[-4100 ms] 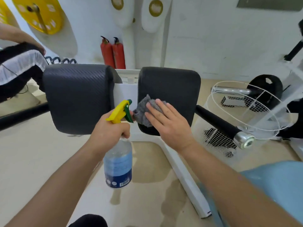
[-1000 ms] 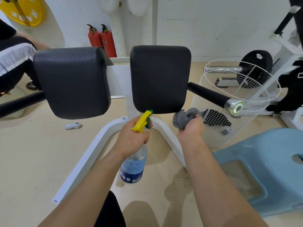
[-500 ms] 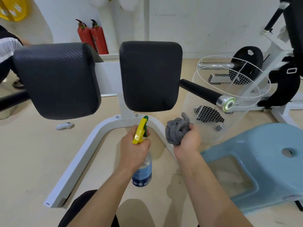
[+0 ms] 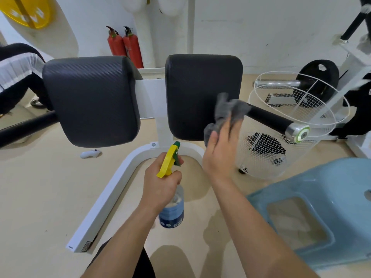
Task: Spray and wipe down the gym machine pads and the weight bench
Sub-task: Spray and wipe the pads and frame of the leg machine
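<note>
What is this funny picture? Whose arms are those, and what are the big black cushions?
The camera sits on a person's head and looks down, so the two arms are that person's own. The black cushions are the left pad and right pad of a white gym machine. The left hand grips a spray bottle with a yellow trigger. The right hand holds a grey cloth up by the right pad's edge, where a black handle bar sticks out. On the floor are a white wire basket and a blue plastic stool. Two red fire extinguishers stand by the wall.
</note>
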The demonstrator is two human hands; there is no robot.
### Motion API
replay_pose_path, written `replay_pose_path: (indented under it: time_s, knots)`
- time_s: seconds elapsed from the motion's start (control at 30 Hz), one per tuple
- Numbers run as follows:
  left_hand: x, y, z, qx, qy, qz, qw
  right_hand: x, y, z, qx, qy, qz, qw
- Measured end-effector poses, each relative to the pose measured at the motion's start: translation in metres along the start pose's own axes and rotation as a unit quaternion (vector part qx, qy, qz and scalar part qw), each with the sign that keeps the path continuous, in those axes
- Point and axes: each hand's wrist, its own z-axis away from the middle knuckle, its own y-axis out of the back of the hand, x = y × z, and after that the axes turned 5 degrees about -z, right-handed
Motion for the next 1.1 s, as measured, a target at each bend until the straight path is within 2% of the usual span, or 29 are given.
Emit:
replay_pose_path:
  time_s: [0.07,0.13,0.27,0.37,0.5,0.53,0.57,0.67,0.7,0.77,0.83,0.93,1.03,1.1]
  knots:
    - [-0.001,0.006,0.001,-0.001,-0.008,0.000,1.000,0.024,-0.021,-0.005,-0.010,0.088,0.123,0.988]
    - [-0.005,0.013,0.002,-0.004,-0.013,-0.006,1.000,0.040,-0.034,-0.005,0.010,0.158,0.185,0.970]
    - [-0.008,0.024,0.000,-0.004,-0.011,0.004,1.000,0.033,-0.052,-0.002,-0.017,0.332,0.218,0.918]
    - [-0.009,0.027,-0.002,0.002,-0.005,0.006,1.000,0.020,-0.063,-0.007,-0.029,0.410,0.213,0.887]
    - [-0.008,0.025,-0.005,0.007,0.006,0.007,1.000,0.017,-0.036,-0.039,-0.129,0.547,0.231,0.794]
    - [-0.007,0.023,-0.006,0.007,0.007,0.010,1.000,0.011,-0.027,-0.056,-0.142,0.557,0.231,0.785]
    - [-0.007,0.021,-0.006,0.009,0.008,0.013,1.000,0.000,-0.021,-0.074,-0.135,0.549,0.228,0.792]
    - [-0.003,0.017,-0.003,0.020,0.009,0.022,1.000,-0.041,-0.013,-0.128,-0.081,0.452,0.227,0.859]
    - [-0.002,0.016,-0.002,0.024,0.010,0.028,0.999,-0.052,-0.015,-0.137,-0.083,0.423,0.229,0.873]
    - [0.001,0.018,-0.002,0.041,0.010,0.037,0.998,-0.063,-0.023,-0.133,-0.106,0.415,0.217,0.877]
    - [0.005,0.023,-0.002,0.057,0.010,0.037,0.998,-0.052,-0.030,-0.108,-0.143,0.464,0.214,0.848]
    - [0.007,0.034,-0.005,0.068,0.013,0.037,0.997,-0.025,-0.025,-0.071,-0.228,0.533,0.242,0.778]
    - [0.010,0.042,-0.012,0.072,0.013,0.038,0.997,-0.034,-0.016,-0.078,-0.268,0.579,0.269,0.722]
    - [0.011,0.045,-0.015,0.070,0.016,0.038,0.997,-0.061,-0.019,-0.103,-0.240,0.592,0.280,0.717]
